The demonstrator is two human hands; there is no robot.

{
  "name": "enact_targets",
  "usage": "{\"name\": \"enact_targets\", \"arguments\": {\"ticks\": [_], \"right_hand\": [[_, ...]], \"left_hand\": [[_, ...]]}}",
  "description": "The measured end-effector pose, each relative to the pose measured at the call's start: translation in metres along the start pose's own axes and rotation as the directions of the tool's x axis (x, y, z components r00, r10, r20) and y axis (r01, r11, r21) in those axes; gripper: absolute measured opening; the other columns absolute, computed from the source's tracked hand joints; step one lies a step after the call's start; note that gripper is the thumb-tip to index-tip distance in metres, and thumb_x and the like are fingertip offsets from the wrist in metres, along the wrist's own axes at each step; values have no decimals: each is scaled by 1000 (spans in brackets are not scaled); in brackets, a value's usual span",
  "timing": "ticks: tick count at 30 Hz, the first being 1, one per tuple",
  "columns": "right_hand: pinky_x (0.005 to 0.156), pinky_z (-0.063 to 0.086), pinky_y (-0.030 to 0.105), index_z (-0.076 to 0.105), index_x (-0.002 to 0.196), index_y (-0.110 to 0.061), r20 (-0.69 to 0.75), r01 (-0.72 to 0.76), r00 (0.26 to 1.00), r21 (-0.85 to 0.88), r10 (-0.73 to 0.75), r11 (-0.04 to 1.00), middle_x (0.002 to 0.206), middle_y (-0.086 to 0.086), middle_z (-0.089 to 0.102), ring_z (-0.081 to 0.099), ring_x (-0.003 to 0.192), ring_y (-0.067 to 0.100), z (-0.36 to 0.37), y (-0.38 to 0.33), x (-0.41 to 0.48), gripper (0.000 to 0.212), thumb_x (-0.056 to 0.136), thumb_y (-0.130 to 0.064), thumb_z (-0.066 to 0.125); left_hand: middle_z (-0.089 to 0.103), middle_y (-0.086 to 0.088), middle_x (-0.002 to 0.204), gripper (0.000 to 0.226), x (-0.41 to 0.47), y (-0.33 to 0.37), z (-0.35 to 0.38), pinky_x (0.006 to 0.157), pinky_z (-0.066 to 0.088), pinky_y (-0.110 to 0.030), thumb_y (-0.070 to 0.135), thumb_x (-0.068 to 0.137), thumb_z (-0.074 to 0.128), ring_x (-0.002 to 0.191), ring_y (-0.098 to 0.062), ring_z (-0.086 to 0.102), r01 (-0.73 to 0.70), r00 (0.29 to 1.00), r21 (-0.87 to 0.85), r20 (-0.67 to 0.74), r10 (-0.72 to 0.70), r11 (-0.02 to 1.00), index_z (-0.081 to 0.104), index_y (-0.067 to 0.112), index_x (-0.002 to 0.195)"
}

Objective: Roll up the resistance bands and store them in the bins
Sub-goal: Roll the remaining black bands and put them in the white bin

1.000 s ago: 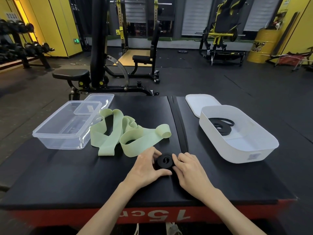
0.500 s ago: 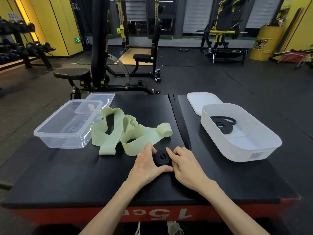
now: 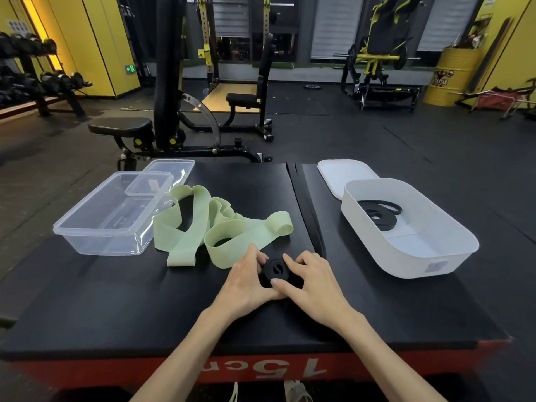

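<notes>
PACKING UP: At the near edge of a black-topped bench [image 3: 116, 309], a person's left grip [image 3: 246, 281] and right grip [image 3: 314, 285] close from either side on a rolled black band [image 3: 275, 269]. The band is a tight coil lying flat on the bench top, its spiral end facing up. The left fingers curl round the coil's left and far side, with the thumb across its near edge. The right fingers bend over its right side, the index fingertip at the far rim.

Just beyond the left grip lies a pale green band [image 3: 223, 227], unrolled, in loose folds and loops. Farther left of it stands an open clear bin [image 3: 101, 245], with a clear lid [image 3: 174, 169] at its far corner.

Beyond and right of the right grip, well apart from it, sits a white bin [image 3: 420, 264]. It holds a second black band [image 3: 380, 219], partly uncoiled, and a white lid [image 3: 339, 172] lies behind it. A weight machine [image 3: 168, 82] and a yellow drum [image 3: 449, 76] stand on the gym floor beyond.
</notes>
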State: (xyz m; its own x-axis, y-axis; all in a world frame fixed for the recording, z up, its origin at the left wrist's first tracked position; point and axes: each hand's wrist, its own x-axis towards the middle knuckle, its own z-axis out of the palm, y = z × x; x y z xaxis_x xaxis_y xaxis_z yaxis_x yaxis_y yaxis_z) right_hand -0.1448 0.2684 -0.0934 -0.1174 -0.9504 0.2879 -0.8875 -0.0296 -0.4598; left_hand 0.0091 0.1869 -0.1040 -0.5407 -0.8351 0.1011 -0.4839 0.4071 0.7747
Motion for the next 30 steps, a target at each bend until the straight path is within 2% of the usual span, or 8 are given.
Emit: {"name": "enact_targets", "arguments": {"ticks": [3, 7, 9, 14, 19, 22, 25, 30], "right_hand": [[91, 24, 18, 49, 139, -19, 15, 35, 999, -16, -34, 999, 93, -8, 41, 36, 91, 9, -1, 2, 0, 86, 76, -74, 29], [84, 23, 15, 49, 139, -18, 21, 68, 998, -56, -67, 996, 89, -8, 37, 34, 87, 9, -2, 7, 2, 83, 78, -72, 32], [76, 24, 12, 48, 140, -20, 32, 89, 996, -77, -87, 993, 87, -7, 36, 33, 84, 9, -4, 7, 2, 79, 80, -69, 34], [79, 29, 19, 52, 137, -18, 113, 170, 981, -84, -161, 982, 87, -7, 43, 41, 85, 10, -16, 16, 2, 63, 91, -55, 29], [87, 37, 24, 58, 131, -27, 123, 247, 965, -142, -230, 959, 96, -7, 51, 47, 90, 13, -30, 50, 5, 42, 97, -40, 38], [74, 43, 27, 61, 127, -23, 98, 263, 964, -189, -248, 946, 86, -5, 48, 45, 79, 15, -29, 51, 3, 38, 98, -36, 40], [61, 42, 28, 67, 116, -17, -16, 251, 966, -198, -259, 948, 76, -4, 45, 41, 68, 15, -24, 47, 2, 29, 94, -26, 52], [58, 33, 25, 71, 108, -14, -72, 256, 956, -275, -285, 927, 68, -2, 41, 39, 61, 16, -20, 42, 1, 26, 84, -19, 63]], "left_hand": [[56, 15, 106, 62, 10, -3, -17, 85, 46, -22, 39, 57, 90, 96, -7, 55, -36, 992, 12, 117, 35, 999, 46, 29, 98], [49, 17, 134, 86, 23, 1, -24, 106, 37, -24, 26, 65, 86, 125, 1, 45, -159, 945, 54, 298, 136, 986, 40, 34, 137], [46, 16, 142, 85, 23, 0, -21, 112, 32, -26, 20, 73, 81, 132, 0, 40, -204, 918, 48, 357, 174, 978, 36, 29, 144], [57, 17, 130, 67, 16, -6, -16, 103, 33, -11, 16, 74, 80, 121, 5, 49, -268, 932, 8, 255, 257, 963, 52, 28, 134], [54, 20, 130, 63, 10, -12, -11, 102, 26, -3, 21, 73, 83, 121, 18, 42, -282, 951, 11, 140, 278, 959, 58, 28, 131], [54, 17, 132, 63, 7, -13, -8, 104, 25, -4, 27, 73, 83, 124, 11, 44, -276, 959, 45, 82, 272, 960, 58, 29, 131], [55, 15, 133, 63, 4, -12, -5, 104, 24, -3, 31, 74, 83, 124, 7, 45, -268, 963, 76, 36, 266, 960, 59, 28, 131], [55, 16, 130, 64, 1, -8, -1, 102, 21, 0, 37, 73, 82, 124, 4, 45, -240, 970, 126, -12, 243, 963, 58, 28, 132]]}}
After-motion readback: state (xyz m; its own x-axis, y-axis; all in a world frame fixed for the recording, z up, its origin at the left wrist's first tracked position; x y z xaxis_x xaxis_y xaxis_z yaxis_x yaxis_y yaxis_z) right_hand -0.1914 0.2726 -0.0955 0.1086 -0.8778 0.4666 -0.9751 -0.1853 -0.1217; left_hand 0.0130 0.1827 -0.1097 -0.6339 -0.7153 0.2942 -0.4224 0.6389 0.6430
